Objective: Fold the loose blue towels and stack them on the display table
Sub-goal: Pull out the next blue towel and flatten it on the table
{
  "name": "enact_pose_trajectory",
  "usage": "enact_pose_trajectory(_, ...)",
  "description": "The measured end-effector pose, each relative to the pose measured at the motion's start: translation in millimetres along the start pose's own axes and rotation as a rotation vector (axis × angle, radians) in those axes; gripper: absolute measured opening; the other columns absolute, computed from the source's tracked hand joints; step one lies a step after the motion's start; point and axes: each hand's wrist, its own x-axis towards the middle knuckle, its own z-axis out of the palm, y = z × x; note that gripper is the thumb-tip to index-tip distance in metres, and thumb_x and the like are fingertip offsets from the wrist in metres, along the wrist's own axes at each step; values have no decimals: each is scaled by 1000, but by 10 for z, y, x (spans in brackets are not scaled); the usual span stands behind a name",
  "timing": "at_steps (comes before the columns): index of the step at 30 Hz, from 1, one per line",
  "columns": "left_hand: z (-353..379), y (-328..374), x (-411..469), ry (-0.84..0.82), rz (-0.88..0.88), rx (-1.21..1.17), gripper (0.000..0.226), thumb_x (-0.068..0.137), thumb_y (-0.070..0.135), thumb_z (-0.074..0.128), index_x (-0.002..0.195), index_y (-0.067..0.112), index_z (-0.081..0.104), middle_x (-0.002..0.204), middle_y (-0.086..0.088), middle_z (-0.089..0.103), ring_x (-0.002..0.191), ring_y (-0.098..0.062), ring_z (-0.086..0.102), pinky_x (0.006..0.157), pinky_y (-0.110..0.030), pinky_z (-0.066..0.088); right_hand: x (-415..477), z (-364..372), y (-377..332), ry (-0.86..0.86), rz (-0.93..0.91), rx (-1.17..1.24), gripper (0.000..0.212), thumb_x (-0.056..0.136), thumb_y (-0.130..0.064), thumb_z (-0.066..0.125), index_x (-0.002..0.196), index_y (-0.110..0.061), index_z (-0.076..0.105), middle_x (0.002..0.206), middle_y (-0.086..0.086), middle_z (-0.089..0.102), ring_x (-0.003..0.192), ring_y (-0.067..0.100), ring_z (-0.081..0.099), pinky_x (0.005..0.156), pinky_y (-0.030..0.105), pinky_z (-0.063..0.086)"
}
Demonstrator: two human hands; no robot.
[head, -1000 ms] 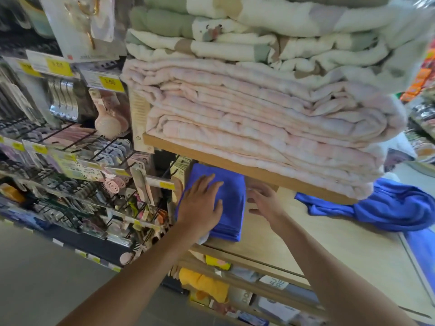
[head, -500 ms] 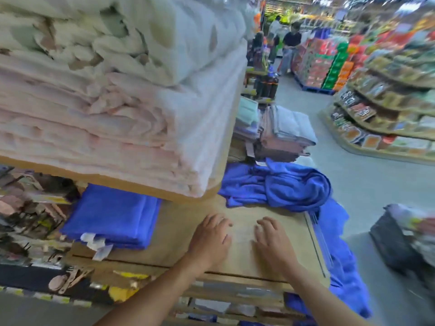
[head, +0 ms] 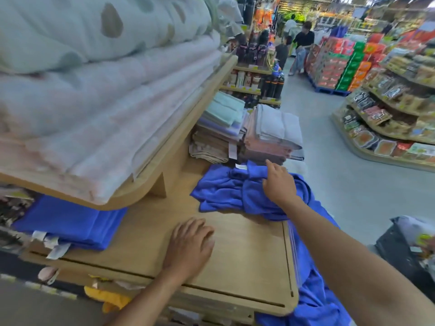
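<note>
A grey shop floor (head: 329, 184) is running between curved snack shelves (head: 388, 118) at right and a wooden upper shelf (head: 188, 128) bearing folded quilts (head: 106, 102). Shoppers (head: 303, 43) are standing beside stacked red and green cartons (head: 339, 64) far off.

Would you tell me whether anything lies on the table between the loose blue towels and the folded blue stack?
Nothing but bare tabletop; only the left hand rests flat near that path, by the front edge.
</note>
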Motion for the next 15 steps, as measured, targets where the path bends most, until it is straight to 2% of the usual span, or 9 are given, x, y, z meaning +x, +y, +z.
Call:
enact_pose_trajectory(2, -25, 0, 0, 14, -3, -12, 33, 92, 61, 46, 121, 48, 54, 139, 20, 51, 135, -7, 42, 115, -41, 35, 112, 81, 45, -39, 3, -10, 49, 99, -21, 50, 148, -20, 50, 135, 13, 60, 127, 36, 51, 92, 46, 47)
enact_pose_trajectory(5, -38, -33, 10, 8, -18, -33, 34, 91, 62, 47, 121, 49, 54, 139, 24, 49, 135, -3, 41, 116, -38, 33, 177, 93, 45, 20, -31, 46, 26, 97, -30, 54, 115, -30, 73, 114, 6, 68, 110, 34, 59, 80, 41, 44)
enact_pose_trajectory(8, -10, -76, 6, 12, -18, -46, 35, 89, 64, 49, 120, 50, 55, 139, 26, 48, 135, -2, 41, 116, -36, 31, 151, -168, -24, 102, -89, 253, 16, 94, -34, 58, 83, -32, 70, 88, -3, 66, 93, 27, 64, 71, 37, 45)
enact_pose_trajectory(11, -59, -38, 25, 43, -19, -105, 33, 86, 55, 55, 116, 45, 63, 138, 23, 54, 135, -5, 45, 116, -38, 33, -84, -615, -258, 65, -222, 572, 28, 95, -28, 62, 82, -52, 69, 84, -14, 74, 82, 12, 69, 71, 33, 53)
enact_pose_trajectory(13, -109, -2, -6, 87, -31, -348, 21, 91, 40, 62, 110, 36, 72, 126, 21, 66, 124, -6, 57, 108, -37, 43, -409, -872, -464, 86, -348, 715, 25, 93, -32, 64, 86, -56, 69, 84, -21, 72, 75, 2, 66, 66, 21, 50)
enact_pose_trajectory(15, -179, -78, -31, 65, -211, -847, 20, 98, 29, 60, 107, 20, 75, 108, 8, 76, 102, -14, 71, 87, -33, 55, -840, -958, -641, 63, -543, 761, 16, 91, -34, 64, 89, -48, 72, 83, -23, 68, 73, -1, 63, 64, 11, 42)
